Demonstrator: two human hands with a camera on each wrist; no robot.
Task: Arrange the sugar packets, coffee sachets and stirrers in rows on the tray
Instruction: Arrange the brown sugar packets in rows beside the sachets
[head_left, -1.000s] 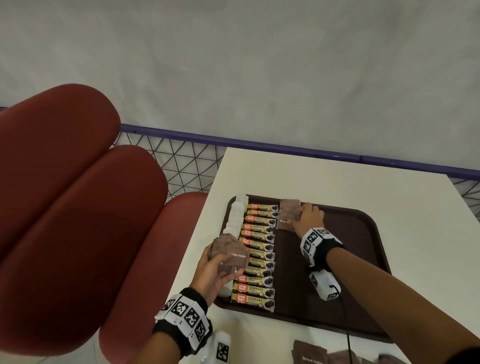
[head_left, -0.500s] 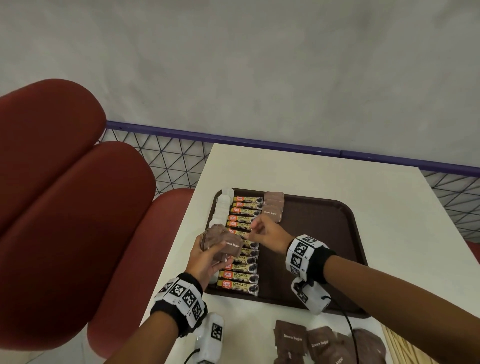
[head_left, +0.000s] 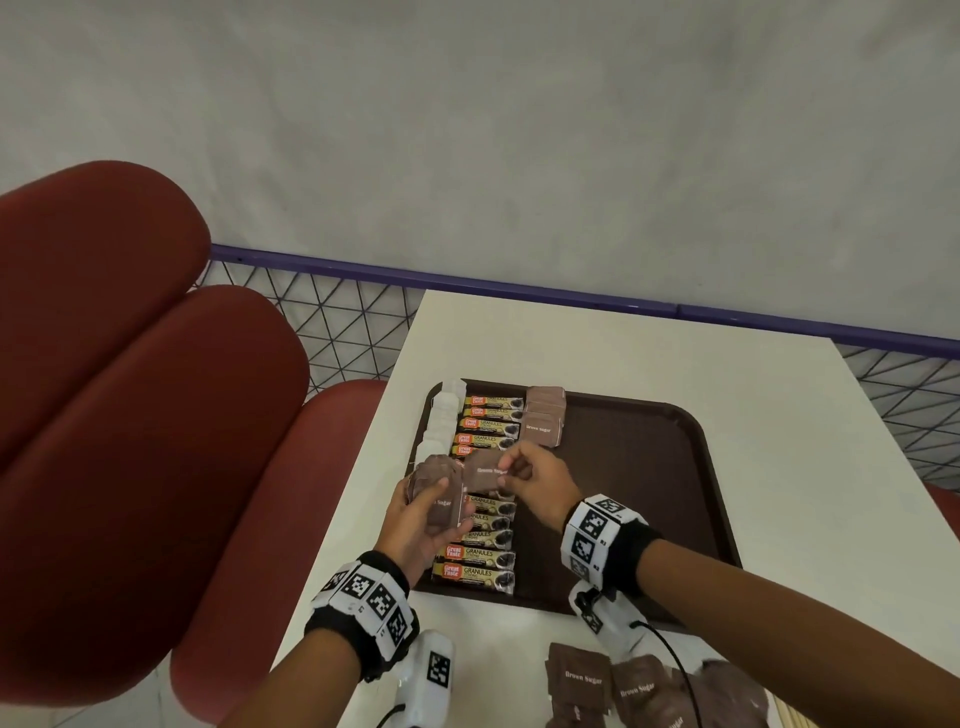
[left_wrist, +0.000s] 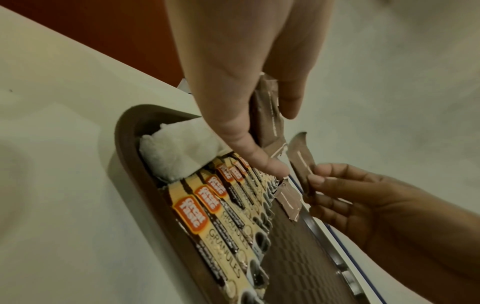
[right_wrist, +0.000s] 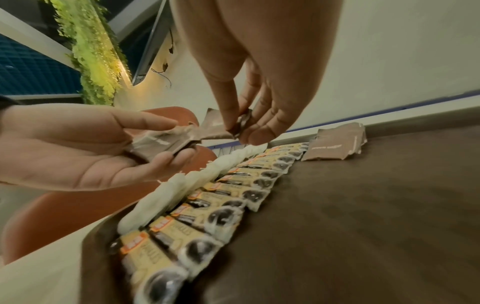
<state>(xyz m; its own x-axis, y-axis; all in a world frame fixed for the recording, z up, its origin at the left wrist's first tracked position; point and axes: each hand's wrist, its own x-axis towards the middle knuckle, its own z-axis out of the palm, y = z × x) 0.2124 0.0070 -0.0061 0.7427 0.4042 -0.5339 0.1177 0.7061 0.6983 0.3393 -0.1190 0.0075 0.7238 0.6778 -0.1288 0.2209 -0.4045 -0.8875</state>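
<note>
My left hand (head_left: 415, 519) is cupped around a small stack of brown sugar packets (head_left: 441, 493), thumb on top and fingers curled beneath, held above the near-left part of the tray (head_left: 649, 519). My right hand (head_left: 540, 483) pinches a single brown sugar packet (head_left: 485, 474) between thumb and fingertips (right_wrist: 255, 137); the packet hangs in the air just at 3 o'clock of the stack, its near corner close to the stack, though I cannot tell whether they touch.

The brown tray lies on the white worktop (head_left: 571, 343). Along its 9 o'clock edge runs a row of white packets (head_left: 441, 421). Just beside that, toward 3 o'clock, runs a row of coffee sachets (head_left: 480, 566) with orange labels, laid side by side from the far rim to the near rim, partly hidden by my hands in the middle. At 12 o'clock of my right hand, next to the far end of the coffee row, a short row of overlapping brown sugar packets (head_left: 543, 426) lies flat on the tray.

More loose brown sugar packets (head_left: 623, 686) lie on the worktop at 6 o'clock of the tray. A red padded seat (head_left: 130, 415) stands at 9 o'clock of the worktop.
</note>
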